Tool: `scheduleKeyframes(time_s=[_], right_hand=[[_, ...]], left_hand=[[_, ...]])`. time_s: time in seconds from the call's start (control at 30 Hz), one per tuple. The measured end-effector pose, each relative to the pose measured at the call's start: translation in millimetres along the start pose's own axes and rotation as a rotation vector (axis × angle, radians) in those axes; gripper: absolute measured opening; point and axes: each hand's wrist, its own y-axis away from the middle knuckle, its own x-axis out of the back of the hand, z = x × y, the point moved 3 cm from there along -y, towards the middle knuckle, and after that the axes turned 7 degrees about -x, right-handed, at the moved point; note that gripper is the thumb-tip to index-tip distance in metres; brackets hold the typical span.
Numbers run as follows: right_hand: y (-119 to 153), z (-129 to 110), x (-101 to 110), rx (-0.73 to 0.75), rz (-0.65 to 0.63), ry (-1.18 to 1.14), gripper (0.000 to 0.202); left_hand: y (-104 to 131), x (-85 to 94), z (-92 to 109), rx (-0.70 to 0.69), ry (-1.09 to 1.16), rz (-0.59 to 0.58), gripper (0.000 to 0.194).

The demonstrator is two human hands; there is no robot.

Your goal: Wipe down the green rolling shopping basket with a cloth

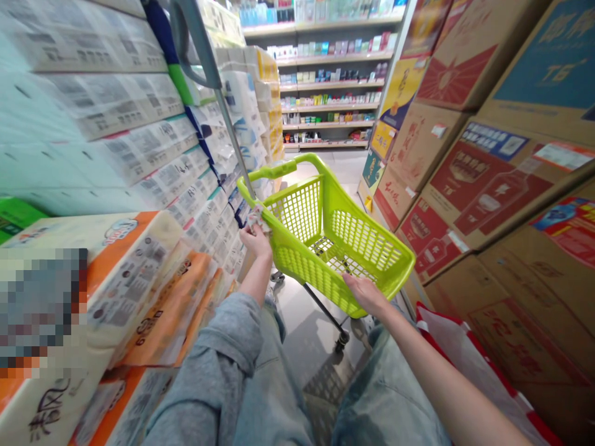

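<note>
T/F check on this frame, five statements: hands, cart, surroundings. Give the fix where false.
1. The left hand holds a crumpled cloth at the cart basket. True.
2. The right hand is lifted well away from the cart basket. False: it is at the near side, touching it.
3. The cart basket is solid red. False: it is yellow-green, with perforated sides.
4. Cardboard boxes are stacked along the right of the picture. True.
5. The far shelves are bare. False: they hold rows of goods.
</note>
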Motion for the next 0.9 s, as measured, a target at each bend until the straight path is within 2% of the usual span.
scheduleKeyframes(time_s=[0.17, 0.33, 0.43, 0.77, 0.9], right_hand=[[0.5, -3.9, -0.4, -0.026, -0.045, -0.003, 0.068], [-1.7, -5.2, -2.5, -0.038, -0.059, 0.019, 0.07], [-3.9, -2.7, -3.7, -0.034, -0.059, 0.021, 0.069], [-2.9, 2.6, 0.2, -0.039, -0.027, 0.032, 0.071], [-3.1, 6.6, 2.4, -0.046, -0.024, 0.003, 0.074]], left_hand=[[8.1, -7.2, 18.1, -0.192, -0.041, -0.222, 0.016], [32.5, -1.2, 33.6, -0.314, -0.128, -0.364, 0.009], [54.6, 6.3, 39.3, -0.374, -0.111, -0.479, 0.014], [156.9, 35.7, 67.6, -0.335, -0.023, -0.729, 0.015], [187.2, 44.0, 79.1, -0.301, 0.028, -0.792, 0.013]])
